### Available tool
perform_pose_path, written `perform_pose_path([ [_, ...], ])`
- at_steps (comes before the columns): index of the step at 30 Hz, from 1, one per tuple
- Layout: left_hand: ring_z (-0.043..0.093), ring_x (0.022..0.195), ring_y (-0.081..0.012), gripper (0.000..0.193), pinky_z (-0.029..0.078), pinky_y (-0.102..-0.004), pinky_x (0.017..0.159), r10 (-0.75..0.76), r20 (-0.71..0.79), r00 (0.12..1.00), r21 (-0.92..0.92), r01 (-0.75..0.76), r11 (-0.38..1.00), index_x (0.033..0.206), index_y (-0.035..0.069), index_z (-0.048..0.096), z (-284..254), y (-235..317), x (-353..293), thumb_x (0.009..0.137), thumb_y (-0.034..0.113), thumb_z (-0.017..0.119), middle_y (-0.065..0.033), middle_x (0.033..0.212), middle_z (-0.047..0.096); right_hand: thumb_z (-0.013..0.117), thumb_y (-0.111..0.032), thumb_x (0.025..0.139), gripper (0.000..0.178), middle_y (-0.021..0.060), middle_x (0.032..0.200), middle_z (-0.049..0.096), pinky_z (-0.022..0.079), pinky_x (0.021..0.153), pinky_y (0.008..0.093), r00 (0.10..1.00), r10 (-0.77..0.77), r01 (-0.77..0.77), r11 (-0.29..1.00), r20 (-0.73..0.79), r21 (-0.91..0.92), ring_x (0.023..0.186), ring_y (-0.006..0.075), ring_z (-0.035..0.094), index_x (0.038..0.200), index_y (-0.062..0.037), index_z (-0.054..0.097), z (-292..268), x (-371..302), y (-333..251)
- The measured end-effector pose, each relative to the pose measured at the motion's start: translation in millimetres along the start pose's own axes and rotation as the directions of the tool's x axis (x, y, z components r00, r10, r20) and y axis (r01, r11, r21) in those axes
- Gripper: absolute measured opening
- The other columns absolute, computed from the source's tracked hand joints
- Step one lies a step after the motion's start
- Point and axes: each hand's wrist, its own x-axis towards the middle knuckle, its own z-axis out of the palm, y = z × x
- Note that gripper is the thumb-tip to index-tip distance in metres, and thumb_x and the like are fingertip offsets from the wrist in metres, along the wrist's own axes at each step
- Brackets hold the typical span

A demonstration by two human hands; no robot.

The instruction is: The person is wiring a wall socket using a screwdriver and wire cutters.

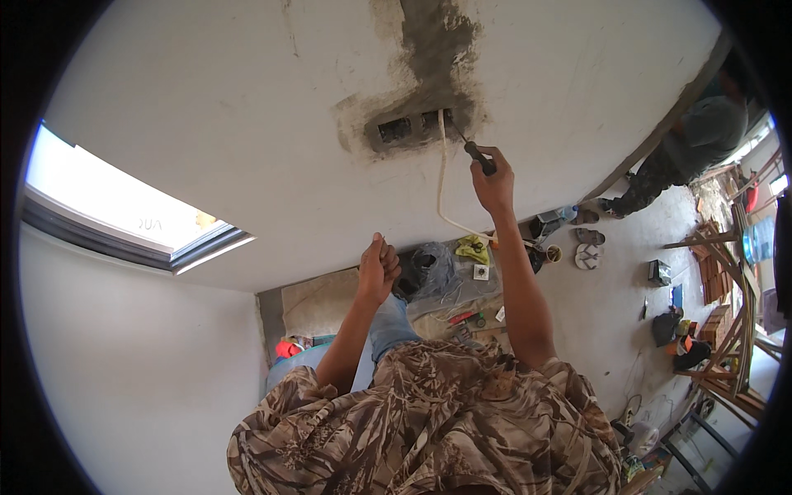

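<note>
1. Wall recess: located upper centre of the frame, with two dark box cavities set side by side in grey mortar.
2. Left hand: your fingers are curled in, thumb and forefinger close together, at centre of frame below the recess. Whether something small is pinched there cannot be told.
3. White cable: comes out of the right-hand cavity and hangs down past your right forearm; neither hand grasps it.
4. Screwdriver: grasped by its dark handle in your right hand, upper centre-right, shaft pointing up-left to the right edge of the right-hand cavity.
5. Assessment: the step in hand appears to be work with the tip at that edge. The next move calls for a firm handle grip, the tip kept seated and clear of the cable.
</note>
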Motion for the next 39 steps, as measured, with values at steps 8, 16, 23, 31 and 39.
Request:
perform_pose_path([
  [8,0.030,0.053,-0.0054,0.026,0.026,-0.0208,0.046,-0.119,0.109,0.987,-0.031,0.123,0.992,0.103,0.004,0.056,-17,-11,14,0.103,0.029,0.048,0.0052,0.064,0.035,0.061,-0.011,0.081,0.024,0.0165,0.067,0.062,0.049,0.060,0.0383,0.987,-0.151,0.142,0.977,-0.047,-0.157,0.062,0.0322,0.064,0.105,-0.0042,0.063,25,-23,-15],
  [16,0.028,0.051,-0.0058,0.022,0.026,-0.0219,0.044,-0.204,0.227,0.952,-0.139,0.239,0.961,0.087,0.010,0.051,-15,-13,2,0.100,0.027,0.048,0.0055,0.061,0.030,0.062,-0.014,0.078,0.025,0.0156,0.066,0.061,0.048,0.061,0.0364,0.997,0.061,-0.058,0.996,0.040,-0.068,0.061,0.0287,0.061,0.102,-0.0048,0.065,18,-3,-2],
  [23,0.024,0.047,-0.0061,0.033,0.022,-0.0215,0.040,-0.319,0.205,0.925,-0.150,0.352,0.924,0.074,0.014,0.042,-15,-27,-3,0.100,0.032,0.049,0.0058,0.056,0.025,0.063,-0.015,0.077,0.027,0.0144,0.066,0.062,0.048,0.061,0.0360,0.993,0.055,-0.056,0.998,0.105,0.011,0.060,0.0274,0.060,0.102,-0.0056,0.065,4,20,11],
  [31,0.033,0.048,-0.0052,0.018,0.033,-0.0188,0.042,-0.402,0.318,0.858,-0.255,0.486,0.836,0.096,0.007,0.053,-33,-46,7,0.103,0.023,0.047,0.0058,0.060,0.034,0.062,-0.016,0.080,0.027,0.0133,0.061,0.056,0.045,0.057,0.0381,0.997,-0.067,0.069,0.997,0.035,-0.037,0.055,0.0276,0.055,0.105,-0.0041,0.063,13,3,1],
  [39,0.058,0.105,-0.0209,0.031,0.052,-0.0313,0.095,-0.358,0.388,0.849,-0.307,0.486,0.818,0.127,-0.003,0.048,-32,-42,-6,0.096,-0.002,0.043,-0.0157,0.117,0.055,0.058,-0.011,0.082,0.026,0.0224,0.071,0.062,0.047,0.065,0.0497,1.000,-0.028,0.027,0.998,-0.015,-0.064,0.071,0.0435,0.062,0.107,-0.0043,0.055,35,-38,-11],
])
